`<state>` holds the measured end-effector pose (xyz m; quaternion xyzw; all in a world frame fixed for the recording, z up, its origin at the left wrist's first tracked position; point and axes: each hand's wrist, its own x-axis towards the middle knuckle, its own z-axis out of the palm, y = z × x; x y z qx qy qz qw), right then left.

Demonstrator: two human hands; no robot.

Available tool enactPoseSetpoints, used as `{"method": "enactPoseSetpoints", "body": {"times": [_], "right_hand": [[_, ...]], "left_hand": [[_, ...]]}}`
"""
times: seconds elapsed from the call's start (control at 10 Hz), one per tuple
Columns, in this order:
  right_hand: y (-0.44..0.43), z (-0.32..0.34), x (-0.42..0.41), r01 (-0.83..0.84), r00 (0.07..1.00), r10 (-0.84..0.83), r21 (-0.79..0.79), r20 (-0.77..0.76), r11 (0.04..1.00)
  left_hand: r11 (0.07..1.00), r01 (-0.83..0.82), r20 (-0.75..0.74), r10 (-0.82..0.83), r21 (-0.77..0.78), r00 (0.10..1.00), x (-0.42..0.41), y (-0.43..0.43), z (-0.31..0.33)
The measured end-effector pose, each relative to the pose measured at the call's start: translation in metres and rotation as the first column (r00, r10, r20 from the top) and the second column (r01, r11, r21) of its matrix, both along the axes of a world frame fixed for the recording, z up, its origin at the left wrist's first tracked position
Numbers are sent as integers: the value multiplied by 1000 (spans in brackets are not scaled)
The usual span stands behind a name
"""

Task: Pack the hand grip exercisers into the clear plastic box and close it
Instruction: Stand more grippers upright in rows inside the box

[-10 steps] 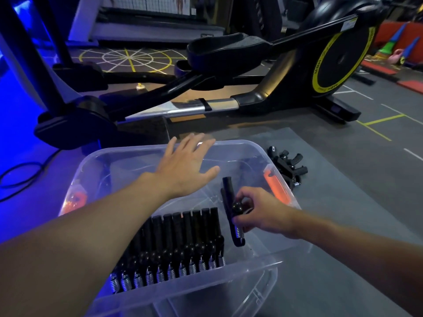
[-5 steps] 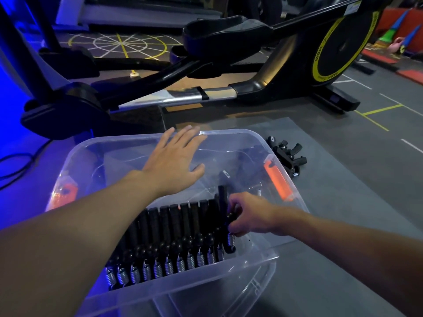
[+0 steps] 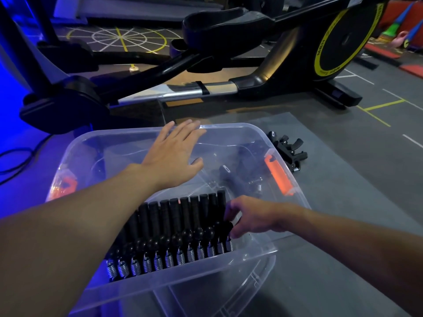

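Clear plastic box [image 3: 270, 250] open on a grey floor mat [image 3: 343, 225], orange latch [image 3: 278, 175] on its right wall and another orange latch [image 3: 65, 186] on the left. Inside, against the near wall, a tight row of hand grip exercisers [image 3: 174, 232], black handles pointing away, coiled steel springs toward the camera. Right hand [image 3: 251, 216] down in the box at the right end of that row, fingers curled around the last black grip there, thumb and fingertips pinching it. Left hand [image 3: 174, 154] spread flat, fingers extended and apart, holding nothing, hovering over the far half of the box; contact with the far rim impossible to judge. More dark exercisers [image 3: 240, 179] lying loose on the box floor beyond the row, blurred through the plastic. Outside, just beside the right wall, a small pile of black exercisers [image 3: 289, 149] on the mat. Beyond, a black and yellow elliptical trainer [image 3: 251, 65] on the gym floor, blue light at left.
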<state>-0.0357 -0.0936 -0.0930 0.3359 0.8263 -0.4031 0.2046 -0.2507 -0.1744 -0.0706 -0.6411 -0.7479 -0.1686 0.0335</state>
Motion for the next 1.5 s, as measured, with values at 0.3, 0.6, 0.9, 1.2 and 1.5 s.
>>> {"method": "enactPoseSetpoints", "body": {"times": [0.3,0.6,0.9,1.2,1.5], "right_hand": [[-2,6,-2,-26,999,27,-52,25,998],[-2,8,-3,-6,1000,6,-60,-2,998],[-2,5,-2,12,999,-17,-128,-39,992],[-2,1,-1,-16,999,12,-89,-52,996],[1,-1,0,-73,997,72,-46,-29,996]], "left_hand": [[1000,1,4,-1,-4,1000,0,0,1],[1000,-5,0,5,-5,1000,1,0,2],[1000,-11,1,11,2,1000,1,1,0],[1000,-13,-9,13,1,1000,1,1,-1],[1000,-17,-22,17,2,1000,0,2,-2]]}}
